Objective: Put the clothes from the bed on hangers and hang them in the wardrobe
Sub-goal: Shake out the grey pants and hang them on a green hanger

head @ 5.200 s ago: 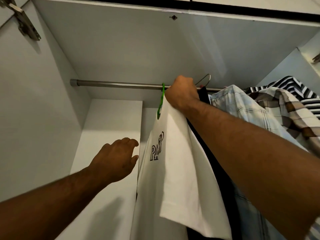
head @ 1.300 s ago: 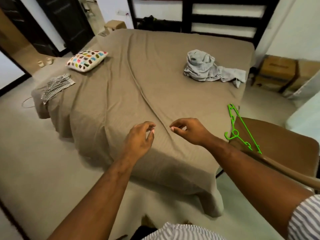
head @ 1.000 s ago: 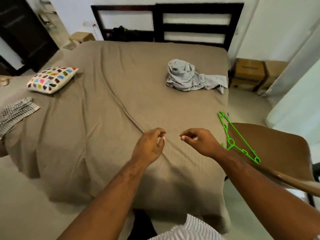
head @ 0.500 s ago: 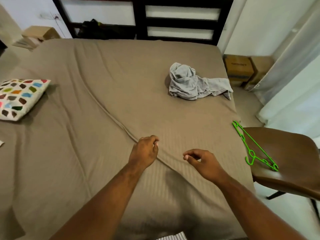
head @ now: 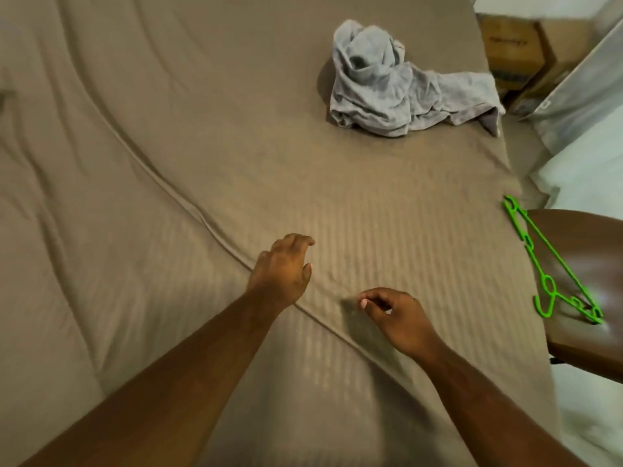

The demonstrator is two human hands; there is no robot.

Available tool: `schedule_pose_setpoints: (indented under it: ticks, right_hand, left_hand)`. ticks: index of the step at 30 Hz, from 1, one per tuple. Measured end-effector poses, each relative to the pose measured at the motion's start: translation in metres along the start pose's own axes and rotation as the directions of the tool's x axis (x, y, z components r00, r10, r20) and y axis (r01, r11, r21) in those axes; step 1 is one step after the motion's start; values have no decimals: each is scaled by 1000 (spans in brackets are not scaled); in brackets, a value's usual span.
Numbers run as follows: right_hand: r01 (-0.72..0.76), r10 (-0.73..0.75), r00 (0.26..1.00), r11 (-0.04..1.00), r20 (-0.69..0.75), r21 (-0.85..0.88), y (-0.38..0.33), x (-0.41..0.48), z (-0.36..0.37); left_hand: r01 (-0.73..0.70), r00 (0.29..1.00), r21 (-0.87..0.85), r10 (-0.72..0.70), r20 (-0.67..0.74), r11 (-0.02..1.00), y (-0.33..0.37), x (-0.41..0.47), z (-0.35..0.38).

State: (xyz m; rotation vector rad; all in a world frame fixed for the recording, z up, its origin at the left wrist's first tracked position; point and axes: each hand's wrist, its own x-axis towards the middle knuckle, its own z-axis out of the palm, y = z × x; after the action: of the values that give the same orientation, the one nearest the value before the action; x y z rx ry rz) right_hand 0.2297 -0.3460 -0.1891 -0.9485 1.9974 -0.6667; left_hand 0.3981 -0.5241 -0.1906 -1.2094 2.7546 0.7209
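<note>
My left hand (head: 281, 267) hangs over the middle of the bed (head: 151, 146), low in the centre of the frame. Its fingers (head: 301, 241) are loosely curled and hold nothing. My right hand (head: 397, 320) is just beside it, a little lower and to the right. Its thumb and forefinger are drawn near each other, narrow, with nothing between them. Whether either hand touches the brown sheet I cannot tell. A long crease in the sheet runs diagonally from the left of the frame, under my left wrist and on toward the lower right. The grey garment (head: 387, 85) I am after lies crumpled in a heap at the upper right of the bed, well apart from both hands, with one end trailing toward the bed's right edge. A green hanger (head: 528, 243) lies flat at the right edge of the frame on the seat of a brown chair (head: 580, 335), its upper tip reaching past the seat toward the bed's edge. It is closer to my right hand than to my left, but out of touch. In the upper right corner, cardboard boxes (head: 512, 45) stand on the floor beside the bed. I cannot see what is in them.
</note>
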Motion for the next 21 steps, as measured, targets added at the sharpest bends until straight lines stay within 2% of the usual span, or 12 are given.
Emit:
schedule_pose_setpoints:
  ticks: [4,7,10,14,16,21]
  right_hand:
    - [61,-63,998,994,-28,-86,11,72,-10]
    - [124,-145,986,966,-80,-227,11,130,-21]
    - [187,-240,961,930,-138,-316,-2,187,-39]
    - [284,-404,901,824,-157,-491,-14,263,-64]
    - [244,-404,899,786,-172,-568,-22,295,-78]
    - [21,-276,936,662,-217,-749,-37,363,-107]
  left_hand:
    - [-36,999,64,34,34,997,-19,63,17]
    - [31,997,160,-43,71,987,-29,107,26]
    - [114,985,149,-131,112,982,-38,134,35]
    - [194,977,162,-204,54,968,-40,145,53]
    - [218,974,191,-227,27,957,-37,147,63]
    - [238,970,261,-244,-12,936,-32,157,71]
